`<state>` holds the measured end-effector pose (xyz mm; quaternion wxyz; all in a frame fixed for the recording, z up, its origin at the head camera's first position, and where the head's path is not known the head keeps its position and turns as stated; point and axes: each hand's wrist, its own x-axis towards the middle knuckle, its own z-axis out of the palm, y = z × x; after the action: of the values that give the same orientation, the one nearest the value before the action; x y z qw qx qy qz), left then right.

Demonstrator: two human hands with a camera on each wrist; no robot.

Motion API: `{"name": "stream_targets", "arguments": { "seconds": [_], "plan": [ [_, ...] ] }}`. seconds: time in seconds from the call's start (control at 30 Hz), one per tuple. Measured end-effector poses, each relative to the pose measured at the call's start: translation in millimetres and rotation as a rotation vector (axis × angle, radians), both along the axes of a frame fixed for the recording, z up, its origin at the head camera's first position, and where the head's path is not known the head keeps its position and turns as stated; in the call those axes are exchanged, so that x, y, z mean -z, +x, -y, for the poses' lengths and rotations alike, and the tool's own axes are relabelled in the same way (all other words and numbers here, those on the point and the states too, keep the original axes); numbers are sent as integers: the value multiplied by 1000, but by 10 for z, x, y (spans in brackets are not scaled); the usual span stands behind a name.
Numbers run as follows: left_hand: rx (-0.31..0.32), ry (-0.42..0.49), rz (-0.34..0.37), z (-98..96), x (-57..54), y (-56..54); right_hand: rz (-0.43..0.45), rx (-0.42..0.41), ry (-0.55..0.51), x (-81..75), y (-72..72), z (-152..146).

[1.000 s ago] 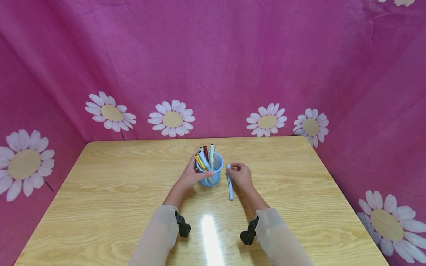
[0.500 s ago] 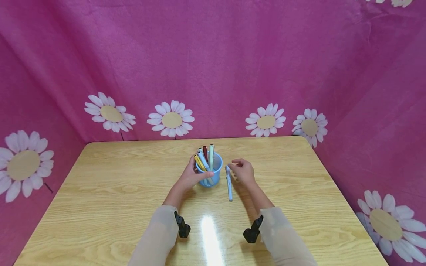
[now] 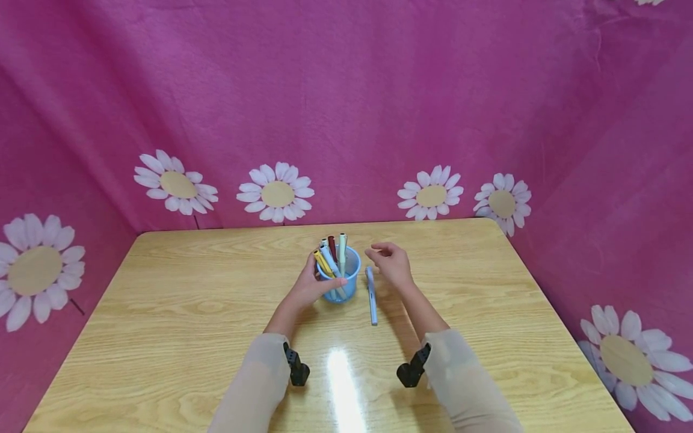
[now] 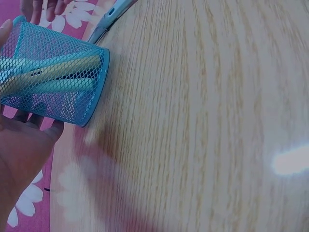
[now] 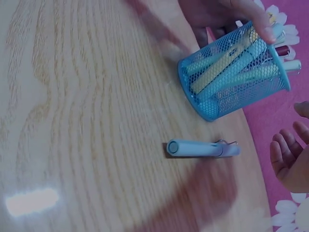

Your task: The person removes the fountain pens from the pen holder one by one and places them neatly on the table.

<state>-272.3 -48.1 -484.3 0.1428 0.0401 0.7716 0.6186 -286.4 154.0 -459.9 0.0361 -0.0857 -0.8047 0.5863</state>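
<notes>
My left hand [image 3: 310, 288] grips a light blue mesh pen cup [image 3: 352, 286], its thumb along the front of the rim. Several capped pens lean inside, among them a yellow pen [image 3: 323, 263], a dark red pen [image 3: 332, 246] and a pale green pen [image 3: 343, 248]. Just right of the cup, a light blue pen [image 5: 200, 148] lies on the table, its clip end pointing away from me. Above and behind that end hovers my right hand [image 3: 394, 266], fingers relaxed and holding nothing; the right wrist view shows it apart from the pen.
The wooden table [image 3: 189, 325] reaches back to a pink curtain [image 3: 346, 120] printed with white flowers. Black wrist cameras sit at both cuffs, and a bright light reflection [image 3: 345, 385] shows on the near tabletop.
My right hand has let go of the light blue pen and risen away from it toward the back. The pen stays on the table; my left hand keeps its grip on the cup.
</notes>
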Motion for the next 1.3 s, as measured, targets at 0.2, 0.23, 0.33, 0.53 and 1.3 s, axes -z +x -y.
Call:
{"name": "stream_targets", "arguments": {
  "seconds": [0.2, 0.23, 0.33, 0.53, 1.3],
  "plan": [
    [-8, -11, 9, 2, -5, -14, -45, -6, 24, -93, -10, 51],
    [-12, -12, 15, 2, -7, -16, -51, -9, 22, -106, -11, 60],
    [-11, -11, 16, 4, -11, -21, -64, -17, 24, -140, -26, 82],
    [-9, -3, 14, 9, 7, -21, -57, -39, 6, -198, -48, 128],
    [17, 53, 17, 14, -33, -7, -84, -64, 5, -244, -87, 368]
  ]
}}
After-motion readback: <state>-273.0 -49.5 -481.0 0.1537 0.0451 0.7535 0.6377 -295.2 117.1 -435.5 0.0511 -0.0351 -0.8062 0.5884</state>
